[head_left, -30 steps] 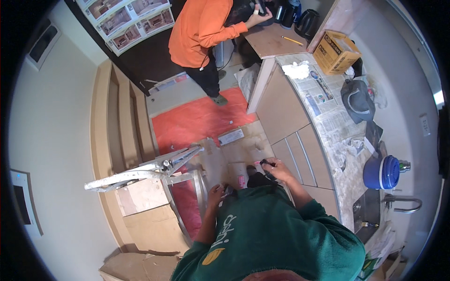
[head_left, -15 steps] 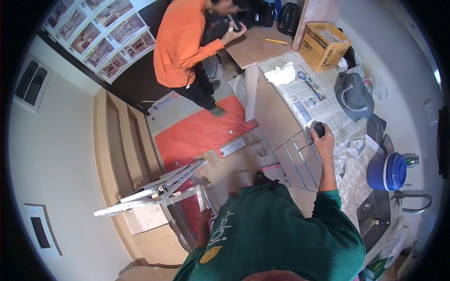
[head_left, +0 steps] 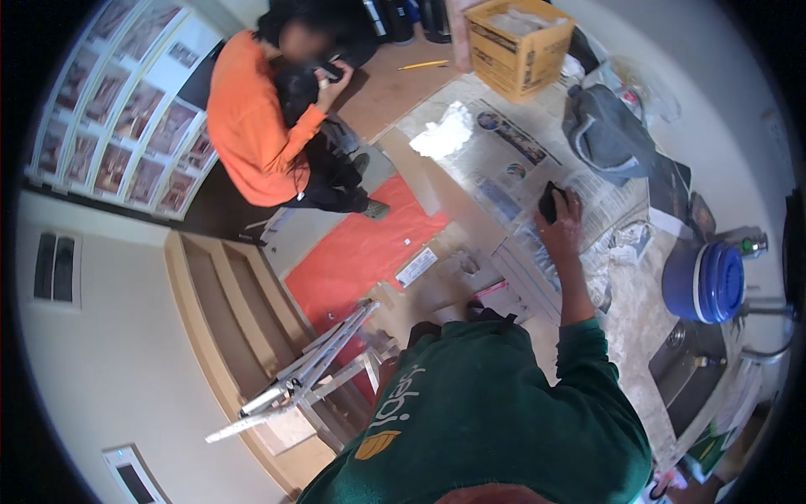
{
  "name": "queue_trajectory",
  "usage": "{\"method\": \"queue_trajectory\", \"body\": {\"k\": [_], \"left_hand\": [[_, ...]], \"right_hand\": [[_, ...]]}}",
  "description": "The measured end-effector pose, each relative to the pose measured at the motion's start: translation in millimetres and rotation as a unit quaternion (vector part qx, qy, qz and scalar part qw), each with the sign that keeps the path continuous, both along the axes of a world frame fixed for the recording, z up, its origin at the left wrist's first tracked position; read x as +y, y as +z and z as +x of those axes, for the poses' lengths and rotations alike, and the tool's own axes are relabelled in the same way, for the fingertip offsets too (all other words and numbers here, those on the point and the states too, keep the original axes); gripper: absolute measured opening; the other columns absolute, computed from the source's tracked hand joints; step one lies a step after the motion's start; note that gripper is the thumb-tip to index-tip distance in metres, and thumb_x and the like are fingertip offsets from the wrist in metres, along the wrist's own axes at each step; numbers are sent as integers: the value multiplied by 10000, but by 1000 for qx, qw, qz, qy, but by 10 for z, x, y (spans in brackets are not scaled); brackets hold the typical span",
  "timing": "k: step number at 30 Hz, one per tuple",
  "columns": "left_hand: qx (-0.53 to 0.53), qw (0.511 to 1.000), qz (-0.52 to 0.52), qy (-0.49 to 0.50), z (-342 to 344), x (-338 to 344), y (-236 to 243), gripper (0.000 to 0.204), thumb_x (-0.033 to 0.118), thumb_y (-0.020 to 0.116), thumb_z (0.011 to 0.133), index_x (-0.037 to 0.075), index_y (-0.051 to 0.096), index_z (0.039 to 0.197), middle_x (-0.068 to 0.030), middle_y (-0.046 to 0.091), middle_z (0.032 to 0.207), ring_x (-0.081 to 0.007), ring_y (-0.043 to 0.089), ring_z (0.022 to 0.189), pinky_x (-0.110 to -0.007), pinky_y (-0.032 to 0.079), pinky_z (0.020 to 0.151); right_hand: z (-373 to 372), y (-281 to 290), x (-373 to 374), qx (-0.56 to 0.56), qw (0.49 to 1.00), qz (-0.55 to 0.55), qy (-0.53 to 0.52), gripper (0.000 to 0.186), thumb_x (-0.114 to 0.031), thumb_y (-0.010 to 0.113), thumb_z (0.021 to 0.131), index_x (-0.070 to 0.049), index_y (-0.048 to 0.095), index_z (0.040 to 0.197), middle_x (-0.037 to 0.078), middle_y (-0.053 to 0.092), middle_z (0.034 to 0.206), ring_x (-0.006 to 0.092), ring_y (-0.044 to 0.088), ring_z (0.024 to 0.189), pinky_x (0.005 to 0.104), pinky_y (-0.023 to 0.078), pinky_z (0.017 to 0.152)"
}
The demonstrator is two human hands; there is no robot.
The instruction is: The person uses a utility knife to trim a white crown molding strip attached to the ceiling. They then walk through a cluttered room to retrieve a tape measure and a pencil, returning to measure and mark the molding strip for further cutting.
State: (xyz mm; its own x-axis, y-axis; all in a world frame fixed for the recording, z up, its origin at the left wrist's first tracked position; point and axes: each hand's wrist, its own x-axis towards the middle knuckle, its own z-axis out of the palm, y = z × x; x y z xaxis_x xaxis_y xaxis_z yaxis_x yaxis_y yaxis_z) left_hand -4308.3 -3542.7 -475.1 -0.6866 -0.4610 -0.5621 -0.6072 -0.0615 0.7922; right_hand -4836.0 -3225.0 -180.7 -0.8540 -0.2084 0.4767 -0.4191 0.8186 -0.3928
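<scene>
My right hand (head_left: 562, 235) is closed round a small black object (head_left: 551, 202), whose exact kind I cannot make out. It is held over the newspaper sheets (head_left: 512, 151) covering the counter, close to the counter's edge. On my other side, a sliver of my left hand or wrist (head_left: 387, 372) shows between my green sleeve and the aluminium stepladder (head_left: 323, 370). Its fingers are hidden, so whether it grips the ladder does not show. Crumpled white paper (head_left: 442, 132) lies on the newspaper beyond my right hand.
A person in an orange top (head_left: 252, 126) stands ahead, holding a dark object. Along the counter are a cardboard box (head_left: 516, 55), a grey cap-like cloth item (head_left: 609, 134), a blue bucket (head_left: 705, 281) and a sink (head_left: 688, 378). Red sheeting (head_left: 361, 244) covers part of the floor; wooden shelving (head_left: 243, 311) stands left.
My right hand keeps the black object and has tilted it over the newspaper. My left hand, earlier seen on the stepladder, is now mostly hidden. The view has turned; the other person has bent differently.
</scene>
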Motion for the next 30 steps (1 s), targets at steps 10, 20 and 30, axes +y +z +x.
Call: {"method": "queue_trajectory", "body": {"k": [10,20,30], "left_hand": [[-141,974,-62,-164,-1314,-638,323,398,294,617,871,37,615,1174,-137,651,1052,-263,626,897,-373,502,752],[-148,957,208,-139,-3440,-1072,801,417,164,675,857,-8,546,1215,-78,642,849,-135,594,631,-239,449,478],[192,839,-54,-506,-4468,159,1742,247,190,642,898,-4,656,1049,-169,694,962,-226,690,818,-314,527,744]], "right_hand": [[-76,170,-103,-36,997,-26,-61,747,-232,797,688,-81,474,1344,207,426,1393,403,385,1304,474,328,1086],[-230,134,-265,-111,983,90,-113,639,-392,683,796,-127,487,1343,144,518,1303,367,423,1268,501,383,1019],[925,394,67,-71,950,-95,-288,582,-275,760,738,9,574,1210,207,601,1129,394,554,1060,446,463,932]]}}
